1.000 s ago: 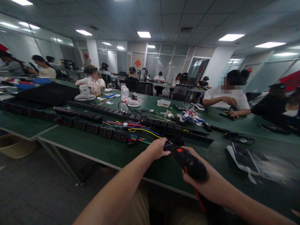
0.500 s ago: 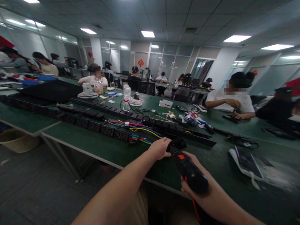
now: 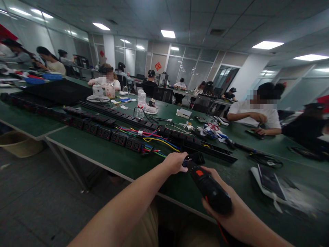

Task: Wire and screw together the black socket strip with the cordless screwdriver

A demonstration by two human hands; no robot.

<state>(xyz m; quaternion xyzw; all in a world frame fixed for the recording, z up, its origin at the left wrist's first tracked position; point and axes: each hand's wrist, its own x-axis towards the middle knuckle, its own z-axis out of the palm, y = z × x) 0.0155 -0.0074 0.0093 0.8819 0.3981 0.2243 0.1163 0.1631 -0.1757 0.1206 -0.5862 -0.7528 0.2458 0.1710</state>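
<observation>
My left hand is closed on a small black block-shaped part above the near side of the green table. My right hand is wrapped round a black power screwdriver with an orange switch and an orange cord. The tool's front end points at the black part; whether they touch is hidden. Left of my hands lies a black power strip with a row of sockets. Red, blue, green and yellow wires run from the strips towards my left hand.
A long black rail lies behind my hands. Farther back stand a plastic bottle and a small white fan. At right lie a dark flat device and coiled black cable. A co-worker sits across the table.
The camera view has shifted slightly. The black part appears a little turned, with more detail on its near end showing. Both hands keep their holds, and the screwdriver has moved slightly right and down in view.
</observation>
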